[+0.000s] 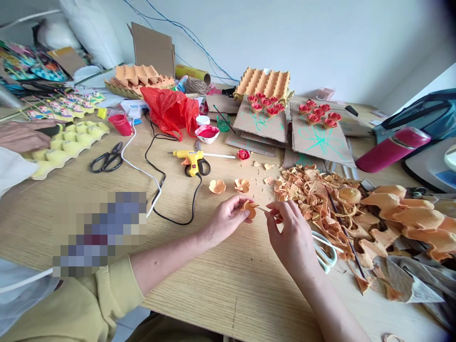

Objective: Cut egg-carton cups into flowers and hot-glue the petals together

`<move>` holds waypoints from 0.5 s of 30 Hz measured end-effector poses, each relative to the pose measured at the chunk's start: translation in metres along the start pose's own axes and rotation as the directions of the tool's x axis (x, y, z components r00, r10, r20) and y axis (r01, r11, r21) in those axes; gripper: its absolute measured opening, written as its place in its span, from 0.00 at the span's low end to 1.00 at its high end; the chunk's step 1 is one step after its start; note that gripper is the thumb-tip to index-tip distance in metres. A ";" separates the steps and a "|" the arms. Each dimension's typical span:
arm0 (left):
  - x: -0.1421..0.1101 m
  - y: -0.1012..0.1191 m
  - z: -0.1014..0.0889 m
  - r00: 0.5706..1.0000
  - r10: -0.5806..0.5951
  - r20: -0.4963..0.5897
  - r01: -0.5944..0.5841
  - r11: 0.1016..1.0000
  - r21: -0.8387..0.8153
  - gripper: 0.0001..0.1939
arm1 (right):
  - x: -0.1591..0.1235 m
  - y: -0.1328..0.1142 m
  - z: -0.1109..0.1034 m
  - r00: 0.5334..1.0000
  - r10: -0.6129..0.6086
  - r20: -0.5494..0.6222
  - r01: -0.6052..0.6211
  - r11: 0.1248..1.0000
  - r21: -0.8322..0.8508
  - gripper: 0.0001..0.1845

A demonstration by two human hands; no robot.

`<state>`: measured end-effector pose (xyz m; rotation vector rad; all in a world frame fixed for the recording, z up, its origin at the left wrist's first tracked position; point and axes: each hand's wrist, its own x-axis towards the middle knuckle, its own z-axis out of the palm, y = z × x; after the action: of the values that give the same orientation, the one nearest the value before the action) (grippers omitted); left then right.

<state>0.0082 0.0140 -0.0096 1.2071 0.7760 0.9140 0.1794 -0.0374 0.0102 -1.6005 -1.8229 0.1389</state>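
Note:
My left hand (228, 219) is closed on a small orange flower (250, 209) cut from egg-carton pulp, pinched between thumb and fingers. In my right hand (294, 237) a thin pale stick (262, 209) is pinched, its far end touching the flower. Two more orange carton flowers, a left one (217, 186) and a right one (242, 185), lie just beyond my left hand. Behind them is a red-painted flower (243, 154). By my right wrist, partly hidden, lie pale green-handled scissors (325, 254).
A yellow glue gun (192, 160) with a black cord lies mid-table. Black scissors (107, 159) and a yellow egg carton (76, 142), near another person's hand (24, 137), are left. Carton scraps (302, 190) pile right. Cardboard sheets (320, 137) hold red flowers; a pink bottle (394, 148) stands tilted.

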 end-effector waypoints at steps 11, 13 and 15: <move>-0.003 -0.006 0.005 1.000 -0.004 -0.003 0.004 1.000 -0.016 0.15 | -0.005 -0.002 0.007 0.998 -0.035 0.060 0.041 0.994 -0.106 0.10; -0.004 -0.007 0.007 1.000 0.017 -0.012 -0.017 0.998 0.062 0.19 | -0.005 -0.002 0.008 0.998 -0.054 0.045 0.060 0.987 -0.150 0.10; -0.005 -0.009 0.008 0.998 0.055 -0.012 -0.053 0.986 0.155 0.23 | -0.005 -0.003 0.008 0.996 -0.076 0.040 0.082 0.978 -0.191 0.10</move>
<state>0.0140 0.0051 -0.0164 1.3640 0.8426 0.9217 0.1727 -0.0397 0.0032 -1.6618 -1.9723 -0.0502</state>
